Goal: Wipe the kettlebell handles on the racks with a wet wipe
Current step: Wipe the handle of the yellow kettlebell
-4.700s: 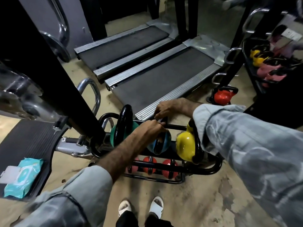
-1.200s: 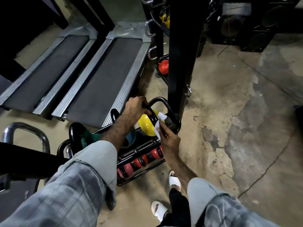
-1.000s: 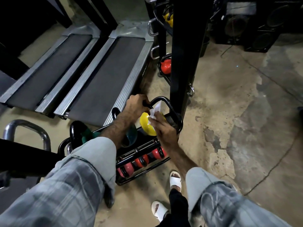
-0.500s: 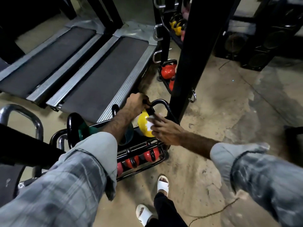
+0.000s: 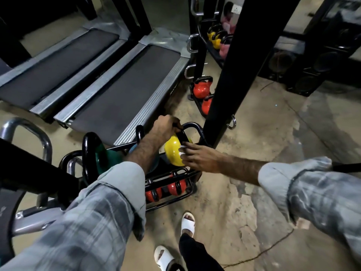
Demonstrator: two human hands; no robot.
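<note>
Gripping the black handle of the yellow kettlebell, the left hand sits just above the middle of the frame, fingers curled shut around the handle's left upright where it meets the bell. The right hand comes in from the right edge, its forearm bare below a pushed-up grey sleeve. Its fingers are bent and pressed against the bell's right side at the foot of the handle, pinching a white wet wipe; only small scraps of the wipe show between the fingertips, so how much of it is bunched in the palm cannot be told.

The yellow kettlebell stands on the upper tier of a low black rack on the floor, at the rack's right end. To its left on the same tier are a blue kettlebell, mostly hidden by the left forearm, and a green kettlebell with a tall black handle. Red kettlebells lie in the lower tier, toward the bottom of the frame.

Two treadmills fill the upper left. A black post rises just right of the rack, and behind it, upper centre, a second rack holds red and yellow kettlebells. White sandals stand on the cracked concrete floor at the bottom centre.
</note>
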